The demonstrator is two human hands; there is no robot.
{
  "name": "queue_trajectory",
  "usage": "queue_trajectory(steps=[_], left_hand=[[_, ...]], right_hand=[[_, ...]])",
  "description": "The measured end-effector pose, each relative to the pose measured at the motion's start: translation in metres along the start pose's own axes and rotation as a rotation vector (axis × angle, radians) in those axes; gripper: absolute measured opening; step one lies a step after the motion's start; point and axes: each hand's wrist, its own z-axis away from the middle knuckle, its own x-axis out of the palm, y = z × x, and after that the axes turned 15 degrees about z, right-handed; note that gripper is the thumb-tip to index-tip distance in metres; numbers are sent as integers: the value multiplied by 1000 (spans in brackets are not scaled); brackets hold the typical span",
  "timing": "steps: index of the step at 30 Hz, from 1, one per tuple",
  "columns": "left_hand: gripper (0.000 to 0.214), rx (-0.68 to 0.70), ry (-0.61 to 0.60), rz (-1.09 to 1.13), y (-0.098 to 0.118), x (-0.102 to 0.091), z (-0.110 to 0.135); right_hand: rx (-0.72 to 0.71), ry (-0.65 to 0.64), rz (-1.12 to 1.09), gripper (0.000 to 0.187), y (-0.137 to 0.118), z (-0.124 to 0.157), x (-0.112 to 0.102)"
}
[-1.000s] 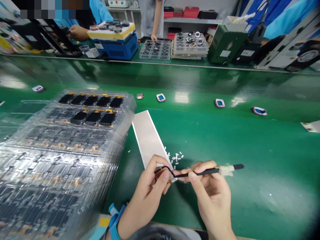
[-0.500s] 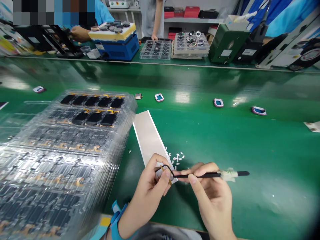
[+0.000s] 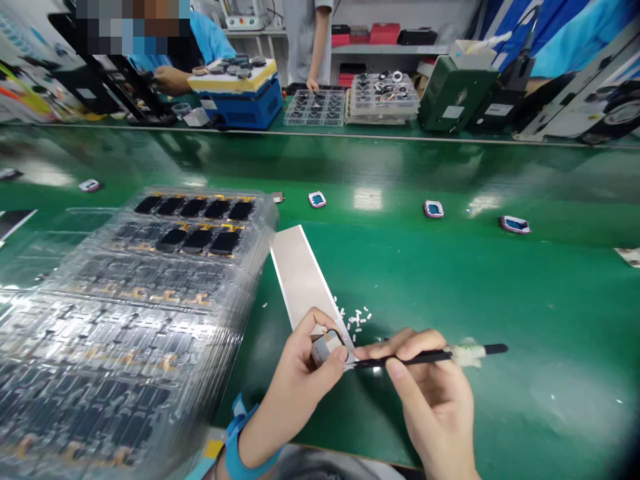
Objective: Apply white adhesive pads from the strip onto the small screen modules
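Right now, my left hand [image 3: 301, 377] grasping a small electronic module [image 3: 325, 350], my right hand [image 3: 430, 400] clenching black tweezers [image 3: 415, 359], both just beside a white strip [image 3: 300, 277]

L hand [image 3: 306, 385] now showing silver module [image 3: 326, 350], black wire loop gone, tweezers [image 3: 405, 359] tips now at its edge

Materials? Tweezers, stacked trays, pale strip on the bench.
Tweezers in the right hand: probably black-coated metal, satin finish, thin and stiff-looking, with pale tape wrapped near the end. Trays: clear, thin moulded plastic, glossy, with see-through pockets and strong glare. Strip: matte and pale; could be card or plastic, can't tell from here.
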Motion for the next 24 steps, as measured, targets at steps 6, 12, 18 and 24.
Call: queue_trajectory(steps=[6,12,18,24], left_hand=[[27,59,6,-84,-10,-6,7],[20,53,-139,-164,-10,-5,14],[18,42,-158,-117,-13,-4,12],[24,107,-41,-248,-13,-1,13]], right_hand=[[-80,44,-85,12,1,-3,-6],[-102,96,366,16,4,-4,-4],[-33,-111,606,7,1,-5,2],[83,-199,517,16,-2,-9,7]])
